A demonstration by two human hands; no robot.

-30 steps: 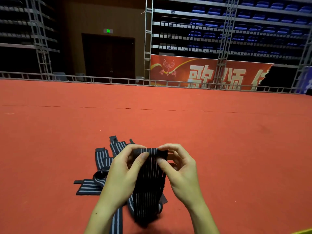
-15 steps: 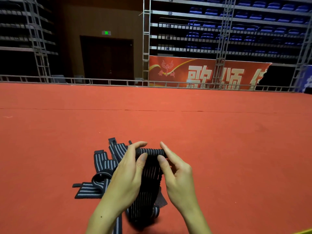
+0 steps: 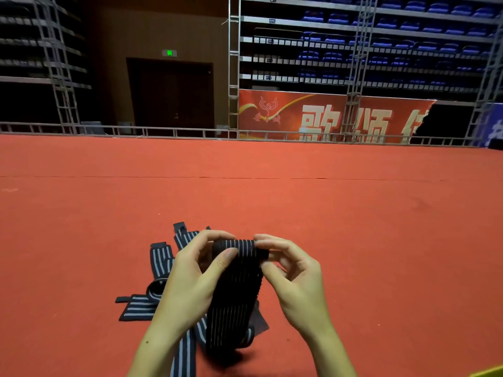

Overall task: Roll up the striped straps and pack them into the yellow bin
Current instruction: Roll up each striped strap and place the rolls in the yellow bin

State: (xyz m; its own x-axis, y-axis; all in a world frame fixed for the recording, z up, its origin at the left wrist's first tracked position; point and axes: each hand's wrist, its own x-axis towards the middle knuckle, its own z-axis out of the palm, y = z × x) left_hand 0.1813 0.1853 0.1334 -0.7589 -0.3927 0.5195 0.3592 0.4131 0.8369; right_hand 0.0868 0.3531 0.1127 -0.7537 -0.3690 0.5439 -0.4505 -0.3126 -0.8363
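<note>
Black ribbed elastic strap (image 3: 234,292), its top end rolled into a tight cylinder, is hanging between left hand (image 3: 190,284) and right hand (image 3: 296,278), both pinching the roll above loose striped straps (image 3: 160,262) lying on red carpet (image 3: 381,227).

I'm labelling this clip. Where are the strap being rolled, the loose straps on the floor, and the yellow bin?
strap being rolled (image 3: 239,247), head view, rolled top end.
loose straps (image 3: 159,261), head view, striped middle of one.
yellow bin (image 3: 490,372), head view, corner at frame edge.
</note>
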